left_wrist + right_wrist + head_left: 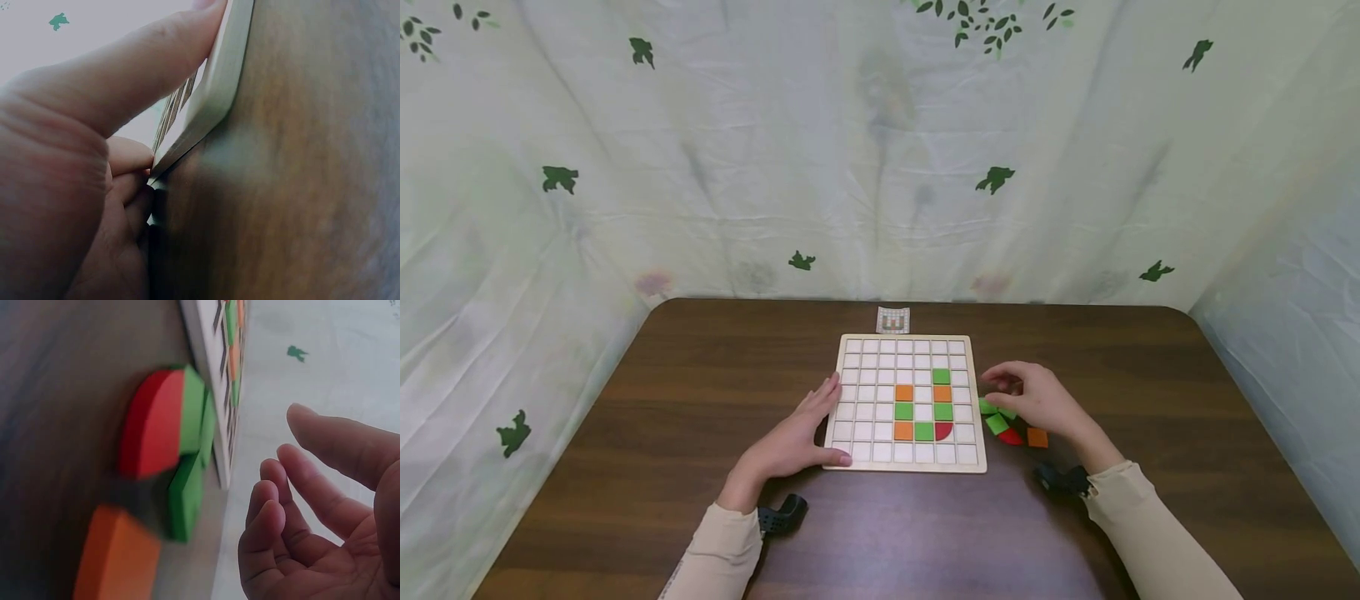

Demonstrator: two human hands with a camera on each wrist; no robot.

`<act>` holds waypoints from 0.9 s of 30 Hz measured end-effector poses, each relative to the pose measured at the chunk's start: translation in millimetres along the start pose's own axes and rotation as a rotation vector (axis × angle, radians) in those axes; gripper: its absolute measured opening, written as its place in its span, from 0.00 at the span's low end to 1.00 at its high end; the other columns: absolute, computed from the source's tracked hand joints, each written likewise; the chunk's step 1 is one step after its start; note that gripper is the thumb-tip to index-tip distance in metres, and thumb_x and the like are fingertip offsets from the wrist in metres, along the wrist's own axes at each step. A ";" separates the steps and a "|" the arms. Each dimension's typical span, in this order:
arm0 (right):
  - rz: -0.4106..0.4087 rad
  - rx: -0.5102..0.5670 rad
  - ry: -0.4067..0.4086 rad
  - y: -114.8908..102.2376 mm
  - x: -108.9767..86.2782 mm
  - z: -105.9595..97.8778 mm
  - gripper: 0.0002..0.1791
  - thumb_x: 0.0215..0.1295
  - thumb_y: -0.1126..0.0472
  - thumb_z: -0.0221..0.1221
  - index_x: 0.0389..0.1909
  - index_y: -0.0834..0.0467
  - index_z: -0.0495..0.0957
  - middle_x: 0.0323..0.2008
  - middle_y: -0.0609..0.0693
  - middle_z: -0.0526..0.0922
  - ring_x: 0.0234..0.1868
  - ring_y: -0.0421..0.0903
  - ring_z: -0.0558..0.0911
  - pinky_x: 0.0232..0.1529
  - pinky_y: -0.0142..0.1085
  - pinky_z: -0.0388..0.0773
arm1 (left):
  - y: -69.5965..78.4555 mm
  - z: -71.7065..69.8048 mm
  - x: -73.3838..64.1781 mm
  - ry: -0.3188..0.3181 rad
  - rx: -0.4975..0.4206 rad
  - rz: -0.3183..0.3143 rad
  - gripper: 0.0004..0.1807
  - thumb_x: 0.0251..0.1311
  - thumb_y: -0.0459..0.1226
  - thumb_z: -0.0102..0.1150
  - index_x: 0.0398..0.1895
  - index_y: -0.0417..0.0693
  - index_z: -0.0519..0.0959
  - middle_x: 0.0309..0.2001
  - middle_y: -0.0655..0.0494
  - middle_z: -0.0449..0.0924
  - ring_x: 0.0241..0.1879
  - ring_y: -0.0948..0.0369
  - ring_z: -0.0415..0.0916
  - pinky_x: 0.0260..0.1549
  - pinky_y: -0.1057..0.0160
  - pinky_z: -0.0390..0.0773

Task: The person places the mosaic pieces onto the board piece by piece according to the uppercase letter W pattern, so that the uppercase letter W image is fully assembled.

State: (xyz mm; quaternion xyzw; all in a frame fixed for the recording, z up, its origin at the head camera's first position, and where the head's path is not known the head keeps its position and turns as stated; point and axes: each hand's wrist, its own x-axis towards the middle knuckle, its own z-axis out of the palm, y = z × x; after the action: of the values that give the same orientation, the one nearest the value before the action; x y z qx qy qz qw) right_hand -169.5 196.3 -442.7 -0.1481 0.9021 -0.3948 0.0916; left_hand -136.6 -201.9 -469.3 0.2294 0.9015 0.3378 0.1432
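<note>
A square wooden grid board (862, 433) lies on the table, with green, orange and red pieces set in several cells at its right half. My left hand (796, 432) rests against the board's left side, the thumb on its near corner and the fingers along the edge. Over the loose pieces right of the board hovers my right hand (1037, 398); in the right wrist view its fingers (325, 500) are loosely bent with nothing between them. Below it lie several green pieces (186, 494), a red rounded piece (153, 425) and an orange square (1037, 437).
A small printed pattern card (892, 320) lies just beyond the board's far edge. The dark wooden table (722, 367) extends to both sides. A pale curtain (737, 150) with green leaf shapes hangs behind it and along the sides.
</note>
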 end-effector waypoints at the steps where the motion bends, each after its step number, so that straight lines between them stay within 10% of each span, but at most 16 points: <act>1: -0.004 0.002 -0.002 2.5 -1.2 -1.5 0.18 0.65 0.59 0.67 0.54 0.60 0.82 0.43 0.51 0.83 0.39 0.48 0.76 0.39 0.41 0.77 | -0.1 0.0 0.0 0.001 0.002 0.002 0.62 0.53 0.53 0.75 0.80 0.38 0.45 0.82 0.50 0.34 0.79 0.50 0.32 0.76 0.46 0.44; 27: 0.041 -0.039 -0.073 29.3 -14.1 -13.9 0.20 0.60 0.63 0.70 0.53 0.63 0.81 0.46 0.52 0.83 0.42 0.47 0.78 0.45 0.42 0.78 | 3.1 -0.5 -1.8 0.013 0.001 0.011 0.61 0.53 0.51 0.75 0.80 0.38 0.46 0.81 0.49 0.36 0.79 0.50 0.33 0.75 0.46 0.44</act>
State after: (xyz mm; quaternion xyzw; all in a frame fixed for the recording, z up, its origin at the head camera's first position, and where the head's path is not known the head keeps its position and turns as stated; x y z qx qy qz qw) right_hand -165.9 229.6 -454.4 -0.1456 0.9086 -0.3693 0.1298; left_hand -134.4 -201.0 -466.6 0.2322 0.9014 0.3395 0.1355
